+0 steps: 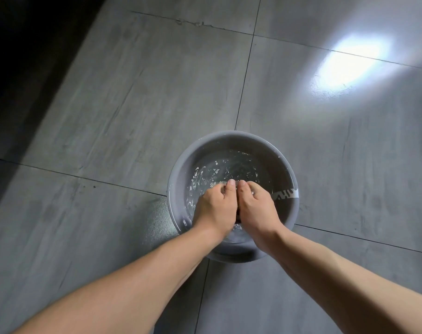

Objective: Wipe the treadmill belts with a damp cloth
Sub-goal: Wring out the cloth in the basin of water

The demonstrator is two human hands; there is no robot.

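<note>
I see both grips, left hand [213, 209] and right hand [257, 208], holding a dark cloth [238, 219] in the round grey basin's [281, 169] rippled water [219, 168].

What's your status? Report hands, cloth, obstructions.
Both in the water, fingers curled: left hand, right hand. Dark sliver of cloth between palms, mostly hidden. Grey basin on floor; nothing blocking.

Grey basin [189, 160] with a white, dark-patterned strip [286, 194] on its right wall, clear glinting water [229, 166], a sliver of dark cloth [237, 220], on grey streaked floor tiles [132, 92] with thin black joints.
</note>
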